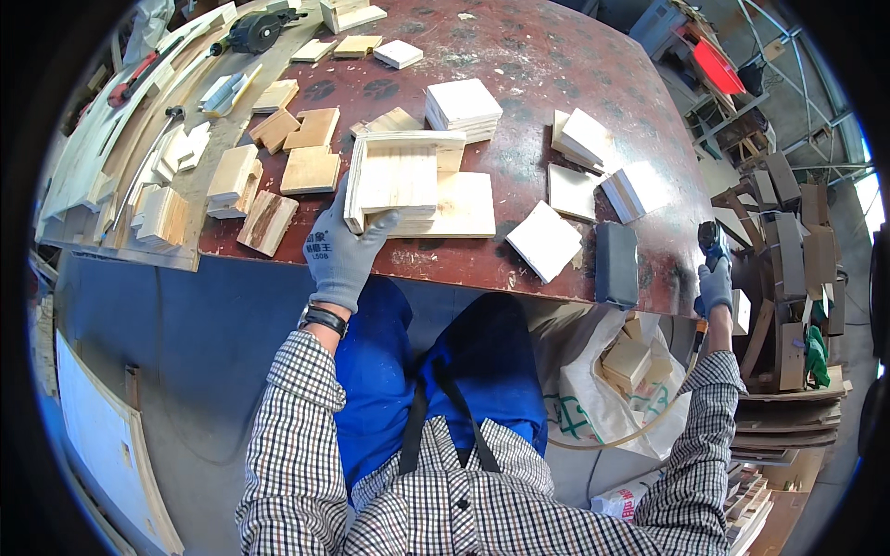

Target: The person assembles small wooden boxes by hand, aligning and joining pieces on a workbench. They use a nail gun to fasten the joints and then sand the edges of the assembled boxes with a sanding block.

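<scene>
My left hand (343, 258), in a grey glove, grips the lower left corner of a small open wooden box (399, 176) at the table's near edge. Raised strips run along the box's left, top and lower sides. Under and beside it lies a flat pale board (468, 206). Off the table's right corner, my right hand (716, 285), also gloved, is closed around a dark air nail gun (712, 239). A thin hose (697, 341) hangs below that hand. The tool's tip is well apart from the box.
Loose wooden blocks (545, 243) lie about the red-brown table (547, 93). A dark grey block (616, 265) sits at its near right edge. Long boards (111, 176) and a black power tool (255, 32) are at left. A white sack (593, 380) of wood pieces stands below.
</scene>
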Available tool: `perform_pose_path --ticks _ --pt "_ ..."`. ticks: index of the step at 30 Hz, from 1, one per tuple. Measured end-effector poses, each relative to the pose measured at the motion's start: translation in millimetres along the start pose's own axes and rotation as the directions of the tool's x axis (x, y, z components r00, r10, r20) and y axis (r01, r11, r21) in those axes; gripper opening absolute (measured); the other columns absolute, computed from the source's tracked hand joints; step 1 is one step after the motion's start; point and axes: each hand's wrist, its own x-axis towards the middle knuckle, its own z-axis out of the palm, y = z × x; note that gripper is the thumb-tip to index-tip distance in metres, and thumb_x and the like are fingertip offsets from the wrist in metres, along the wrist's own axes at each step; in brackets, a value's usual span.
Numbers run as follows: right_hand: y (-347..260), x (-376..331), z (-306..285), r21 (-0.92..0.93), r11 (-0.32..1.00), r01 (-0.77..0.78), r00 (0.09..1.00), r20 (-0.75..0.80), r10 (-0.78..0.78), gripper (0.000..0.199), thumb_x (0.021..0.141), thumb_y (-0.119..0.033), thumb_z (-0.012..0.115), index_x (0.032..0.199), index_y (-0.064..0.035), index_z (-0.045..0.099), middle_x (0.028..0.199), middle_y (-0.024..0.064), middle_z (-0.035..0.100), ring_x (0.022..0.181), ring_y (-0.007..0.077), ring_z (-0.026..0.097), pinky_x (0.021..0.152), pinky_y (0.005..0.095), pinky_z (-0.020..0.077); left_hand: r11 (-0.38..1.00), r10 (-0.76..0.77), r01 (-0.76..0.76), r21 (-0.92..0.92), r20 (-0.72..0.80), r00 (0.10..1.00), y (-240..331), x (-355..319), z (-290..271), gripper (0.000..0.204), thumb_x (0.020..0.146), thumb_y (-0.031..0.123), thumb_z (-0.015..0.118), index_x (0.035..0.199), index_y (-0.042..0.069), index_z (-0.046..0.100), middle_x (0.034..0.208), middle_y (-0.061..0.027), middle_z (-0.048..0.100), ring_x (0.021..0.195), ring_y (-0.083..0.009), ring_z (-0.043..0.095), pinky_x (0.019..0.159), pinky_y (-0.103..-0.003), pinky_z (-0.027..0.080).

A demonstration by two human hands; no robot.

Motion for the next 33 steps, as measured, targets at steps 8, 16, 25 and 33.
perform_pose_path --ticks 8,16,25,33 --pt "-24.8 -8.5 41.0 -0.129 0.991 0.036 0.999 0.036 -0.032 0.072 0.1 -0.03 0.068 0.157 0.0045 0.041 0.149 0.0321 0.057 0.138 0.0451 0.056 0.115 0.0503 0.046 0.989 -0.003 0.014 0.147 -0.076 0.997 -9.5 -3.9 -1.1 0.058 0.096 0.058 0.075 0.114 0.003 0.077 0.096 -0.0169 0.079 0.085 -0.0343 0.077 0.075 -0.04 0.057" --pt "-34.2 -14.6 30.7 -0.217 0.976 0.031 0.997 0.071 -0.016 0.076 0.1 -0.047 0.062 0.159 -0.003 0.042 0.152 0.0293 0.055 0.141 0.0456 0.054 0.115 0.0526 0.0461 0.997 0.031 -0.027 0.068 -0.053 0.998 -5.7 -3.4 -2.0 0.06 0.092 0.056 0.08 0.121 0.003 0.073 0.104 -0.0171 0.079 0.092 -0.0345 0.077 0.078 -0.04 0.059" --pt "-109.1 -70.7 -30.9 -0.201 0.919 0.338 0.751 -0.53 -0.393 0.067 0.097 -0.039 0.071 0.155 -0.0104 0.05 0.136 0.0184 0.063 0.124 0.0391 0.062 0.107 0.0537 0.0481 0.998 0.052 -0.052 0.046 -0.012 0.999 -2.5 -1.8 -2.3 0.065 0.087 0.054 0.085 0.127 0.005 0.07 0.107 -0.0178 0.077 0.093 -0.0358 0.076 0.079 -0.041 0.06" --pt "-281.2 -165.7 -45.6 0.183 0.591 0.785 0.601 -0.455 -0.657 0.065 0.095 -0.035 0.076 0.151 -0.0094 0.054 0.135 0.0161 0.06 0.122 0.0348 0.059 0.104 0.0507 0.0465 0.997 -0.009 0.013 0.07 -0.048 0.999 -11.3 -2.8 0.9 0.063 0.088 0.054 0.084 0.123 0.003 0.071 0.104 -0.0191 0.077 0.093 -0.0366 0.076 0.079 -0.043 0.06"
